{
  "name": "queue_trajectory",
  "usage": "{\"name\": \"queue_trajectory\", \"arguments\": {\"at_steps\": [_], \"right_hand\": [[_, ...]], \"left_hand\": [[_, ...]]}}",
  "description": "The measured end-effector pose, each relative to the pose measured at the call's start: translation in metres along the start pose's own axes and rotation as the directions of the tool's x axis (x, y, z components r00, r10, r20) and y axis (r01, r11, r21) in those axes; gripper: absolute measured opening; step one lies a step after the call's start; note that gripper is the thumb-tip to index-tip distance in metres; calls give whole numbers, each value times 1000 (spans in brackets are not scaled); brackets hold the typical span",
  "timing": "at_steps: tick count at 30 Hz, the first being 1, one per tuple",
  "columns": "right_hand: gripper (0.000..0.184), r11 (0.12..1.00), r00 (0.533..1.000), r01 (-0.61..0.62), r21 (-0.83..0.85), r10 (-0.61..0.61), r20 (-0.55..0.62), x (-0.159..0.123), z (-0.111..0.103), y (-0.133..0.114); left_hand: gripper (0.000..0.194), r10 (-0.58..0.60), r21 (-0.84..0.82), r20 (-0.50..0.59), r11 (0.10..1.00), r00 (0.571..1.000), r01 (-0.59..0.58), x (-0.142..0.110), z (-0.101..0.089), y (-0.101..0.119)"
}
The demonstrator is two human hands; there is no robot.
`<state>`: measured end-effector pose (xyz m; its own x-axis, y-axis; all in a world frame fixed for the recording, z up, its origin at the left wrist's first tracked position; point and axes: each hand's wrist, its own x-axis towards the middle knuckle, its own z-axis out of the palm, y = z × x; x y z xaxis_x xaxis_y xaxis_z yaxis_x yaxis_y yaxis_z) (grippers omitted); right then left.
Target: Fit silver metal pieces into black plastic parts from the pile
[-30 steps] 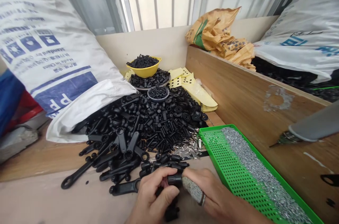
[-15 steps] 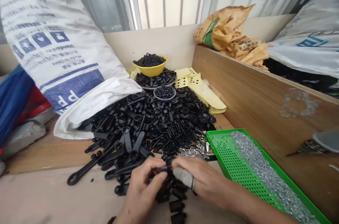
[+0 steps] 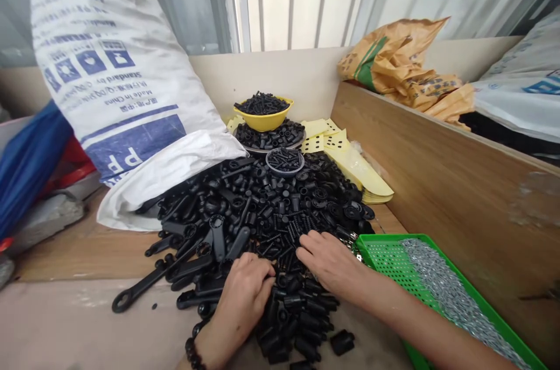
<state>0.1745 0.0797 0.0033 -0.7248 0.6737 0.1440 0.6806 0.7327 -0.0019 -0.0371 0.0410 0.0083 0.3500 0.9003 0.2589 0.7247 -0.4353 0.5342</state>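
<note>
Hands (image 3: 248,288) (image 3: 328,262) among black parts (image 3: 295,303)

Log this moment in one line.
left hand: at black parts, hold unclear | right hand: at black parts, hold unclear | green tray: silver pieces inside

Through my feed, the left hand (image 3: 247,285) is back-up, fingers curled, thumb beside the index finger; the right hand (image 3: 328,259) is apart, fingers bent, its bare forearm (image 3: 420,320) slanting in from lower right.
</note>
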Motion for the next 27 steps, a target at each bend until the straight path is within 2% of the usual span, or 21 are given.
{"name": "queue_trajectory", "arguments": {"at_steps": [5, 8, 10, 12, 15, 18, 20, 24, 27], "right_hand": [[28, 999, 999, -16, 42, 18, -45, -4, -5, 12], [31, 971, 993, -51, 236, 75, -95, -5, -14, 12], [29, 891, 980, -88, 445, 158, -123, -4, -18, 8], [24, 775, 960, -115, 622, 246, -130, 0, -18, 3], [17, 614, 940, -121, 780, 323, -108, 6, -12, -1], [15, 491, 944, -143, 859, 327, -30, 9, -9, 5], [21, 527, 948, -163, 834, 317, -16, 7, -11, 12], [38, 830, 967, -146, 539, 236, -101, -1, -18, 22], [36, 956, 985, -122, 265, 151, -89, 0, -18, 17]], "left_hand": [[17, 61, -42, -30, 997, 998, -63, 10, -8, 5], [19, 34, -62, 13, 998, 999, -34, 23, -7, 14], [20, 3, -89, 40, 996, 999, 0, 32, -4, 22], [22, -54, -189, 51, 980, 997, 63, 41, 1, 31], [26, -172, -424, 60, 887, 983, 181, 50, 8, 39], [25, -196, -477, 46, 857, 979, 194, 55, 7, 34], [23, -218, -468, 15, 861, 976, 200, 56, 0, 26], [22, -262, -406, -87, 890, 961, 206, 55, -23, 7], [21, -222, -326, -105, 928, 969, 177, 51, -30, 2]]}}
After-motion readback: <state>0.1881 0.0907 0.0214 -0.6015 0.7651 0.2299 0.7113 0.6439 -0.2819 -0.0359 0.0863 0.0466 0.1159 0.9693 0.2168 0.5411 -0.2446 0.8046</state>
